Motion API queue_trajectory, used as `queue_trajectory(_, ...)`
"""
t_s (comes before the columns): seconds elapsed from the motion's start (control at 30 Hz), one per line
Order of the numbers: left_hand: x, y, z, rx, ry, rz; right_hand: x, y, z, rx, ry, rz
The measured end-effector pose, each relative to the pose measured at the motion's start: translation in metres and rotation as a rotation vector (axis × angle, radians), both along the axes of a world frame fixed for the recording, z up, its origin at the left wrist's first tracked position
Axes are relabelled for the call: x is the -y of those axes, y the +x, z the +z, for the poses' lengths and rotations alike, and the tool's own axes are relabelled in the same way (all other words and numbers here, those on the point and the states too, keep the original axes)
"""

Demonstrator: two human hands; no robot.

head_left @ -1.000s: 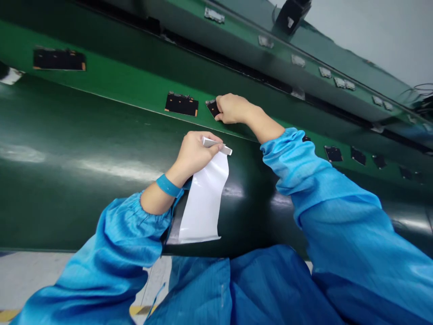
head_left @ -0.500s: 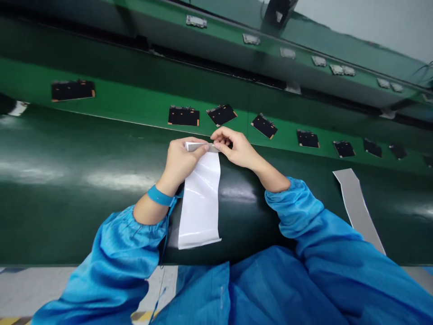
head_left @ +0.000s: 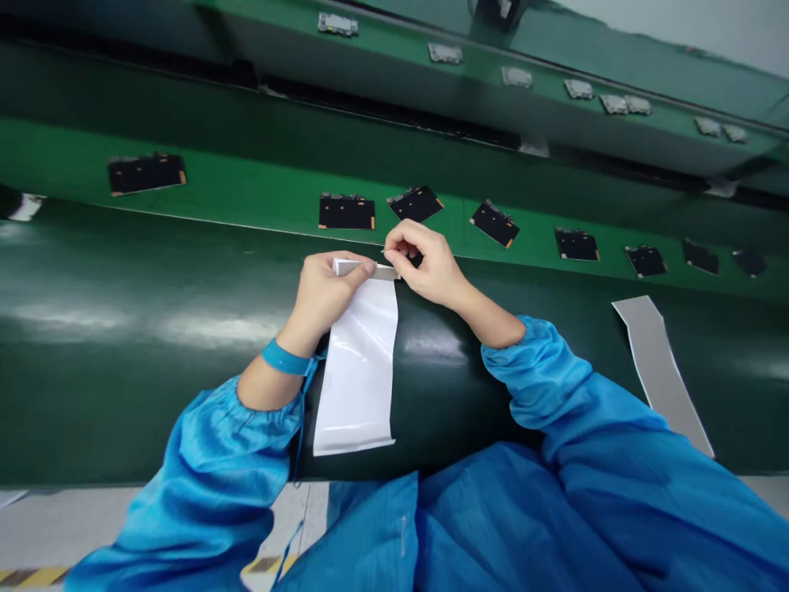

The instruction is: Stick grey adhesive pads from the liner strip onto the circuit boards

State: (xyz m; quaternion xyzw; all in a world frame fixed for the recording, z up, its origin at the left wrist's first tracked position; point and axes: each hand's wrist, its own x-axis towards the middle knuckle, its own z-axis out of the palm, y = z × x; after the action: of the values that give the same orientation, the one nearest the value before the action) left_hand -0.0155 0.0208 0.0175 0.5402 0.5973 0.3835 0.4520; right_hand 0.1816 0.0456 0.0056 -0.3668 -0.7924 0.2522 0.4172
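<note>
The left grip (head_left: 325, 289) is holding the strip (head_left: 361, 370) by its top, which is showing a grey fold; below, it's running glossy white and lightly creased over the dark green counter (head_left: 154, 403). Beside that fold the right grip (head_left: 431, 265) is pinching narrow, on what I can't tell.

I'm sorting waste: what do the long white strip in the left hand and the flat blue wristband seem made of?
Long white strip: probably coated paper or plastic film, glossy, with bright streaks. Flat blue wristband: perhaps fabric or rubber, matte; no bright reflections show.
</note>
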Motion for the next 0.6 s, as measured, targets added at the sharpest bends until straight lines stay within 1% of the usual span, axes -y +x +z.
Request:
queue_trajectory(0.07,0.0,0.0,-0.001,0.011,-0.002,-0.012,0.0,-0.001,-0.001,-0.015,-0.04,0.025)
queue_trajectory(0.17,0.0,0.0,-0.002,0.036,-0.006,-0.035,0.002,-0.004,-0.004,0.022,-0.073,0.04)
queue_trajectory(0.3,0.001,0.0,-0.001,0.038,-0.012,-0.053,0.007,-0.007,-0.006,0.068,0.016,0.04)
queue_trajectory(0.37,0.001,0.0,0.0,0.045,-0.007,-0.05,0.006,-0.008,-0.005,0.067,0.048,0.012)
queue_trajectory(0.43,0.001,0.0,0.0,0.053,0.008,-0.037,-0.003,-0.01,-0.002,0.049,0.016,-0.074)
queue_trajectory(0.5,0.001,0.001,-0.001,0.045,0.021,-0.029,-0.018,-0.016,0.0,0.056,-0.069,-0.16)
queue_trajectory(0.53,0.001,0.001,-0.001,0.039,0.024,-0.031,-0.028,-0.02,0.001,0.074,-0.118,-0.176)
queue_trajectory(0.6,0.001,0.002,-0.001,0.031,0.02,-0.045,-0.05,-0.029,0.0,0.121,-0.207,-0.15)
